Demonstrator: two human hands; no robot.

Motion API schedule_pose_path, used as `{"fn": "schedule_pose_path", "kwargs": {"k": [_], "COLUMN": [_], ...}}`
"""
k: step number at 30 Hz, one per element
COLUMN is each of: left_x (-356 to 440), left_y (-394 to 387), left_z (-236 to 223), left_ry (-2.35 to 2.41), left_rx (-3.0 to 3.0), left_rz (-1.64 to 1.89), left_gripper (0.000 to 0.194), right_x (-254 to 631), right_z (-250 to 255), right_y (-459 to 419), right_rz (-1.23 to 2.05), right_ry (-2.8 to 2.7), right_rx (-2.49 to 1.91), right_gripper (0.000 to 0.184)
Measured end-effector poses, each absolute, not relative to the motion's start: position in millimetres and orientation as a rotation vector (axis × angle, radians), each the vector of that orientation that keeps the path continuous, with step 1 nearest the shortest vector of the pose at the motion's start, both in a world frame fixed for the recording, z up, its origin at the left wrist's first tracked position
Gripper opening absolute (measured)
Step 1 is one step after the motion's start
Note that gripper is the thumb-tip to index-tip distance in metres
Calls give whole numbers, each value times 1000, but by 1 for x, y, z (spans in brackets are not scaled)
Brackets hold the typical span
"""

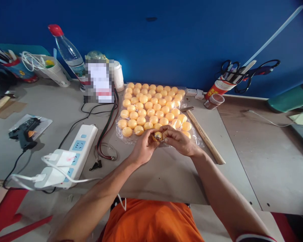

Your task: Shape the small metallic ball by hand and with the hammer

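Note:
Both of my hands meet over the near edge of a clear plastic sheet [121, 135] covered with several rows of yellow-orange balls [151, 105]. My left hand [143, 147] and my right hand [178, 139] pinch one yellow ball [157, 135] between their fingertips. A small dark metallic bit shows on that ball's near side; I cannot make out what it is. The held ball sits just in front of the nearest row of balls.
A white power strip [77, 149] with plugged chargers lies left, with a black glue gun [25, 132] beyond it. Red and black wires [104, 141] trail beside the sheet. A wooden stick [204, 136] lies right. A water bottle [69, 53], cups and a scissors tin [221, 86] line the blue wall.

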State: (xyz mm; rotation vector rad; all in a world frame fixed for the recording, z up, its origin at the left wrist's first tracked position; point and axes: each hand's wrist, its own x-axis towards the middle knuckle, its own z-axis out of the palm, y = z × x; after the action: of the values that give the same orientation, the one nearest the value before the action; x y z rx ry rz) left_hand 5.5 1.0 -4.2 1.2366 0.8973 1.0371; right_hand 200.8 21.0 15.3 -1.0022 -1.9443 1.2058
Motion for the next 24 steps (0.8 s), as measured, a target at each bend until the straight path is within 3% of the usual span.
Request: {"fn": "schedule_pose_path", "kwargs": {"k": [24], "left_x": [6], "left_y": [0], "left_z": [-9], "left_ry": [991], "left_rx": [1409], "left_rz": [1062], "left_gripper": [33], "right_x": [194], "right_z": [18], "right_y": [18], "right_rz": [1183], "right_ry": [-1929], "right_rx": [-1065], "right_gripper": [16]}}
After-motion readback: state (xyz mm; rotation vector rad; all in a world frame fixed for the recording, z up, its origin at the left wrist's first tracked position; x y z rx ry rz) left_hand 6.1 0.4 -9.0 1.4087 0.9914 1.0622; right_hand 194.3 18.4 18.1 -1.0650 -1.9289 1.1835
